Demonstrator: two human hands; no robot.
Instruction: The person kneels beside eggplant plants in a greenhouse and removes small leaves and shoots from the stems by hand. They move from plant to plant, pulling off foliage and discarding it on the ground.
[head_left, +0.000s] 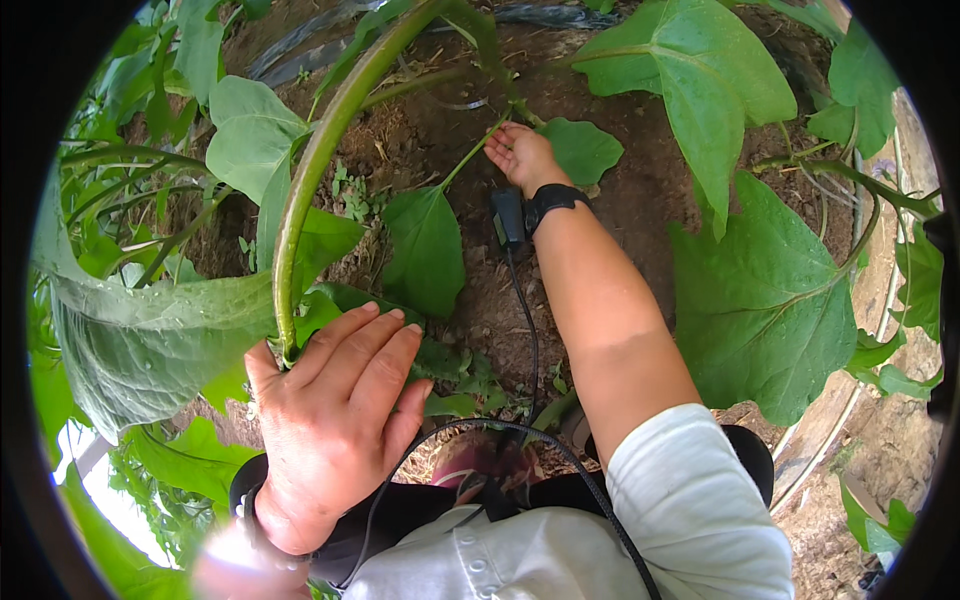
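My left hand is in front at the left, its back towards me and fingers spread. A thick green leaf stalk runs down between its little finger and the finger beside it. My right hand reaches low at the plant's base with curled fingers. Its fingertips are at the upper end of a thin leaf stalk, where that meets the stem; whether they grip it is hidden. From this stalk hangs a broad green leaf. Another low leaf lies just right of my right hand.
A black device on my right wrist strap trails a black cable across my lap. Large leaves spread at the right, with a big leaf close at the left. Brown soil and dark plastic film lie beyond.
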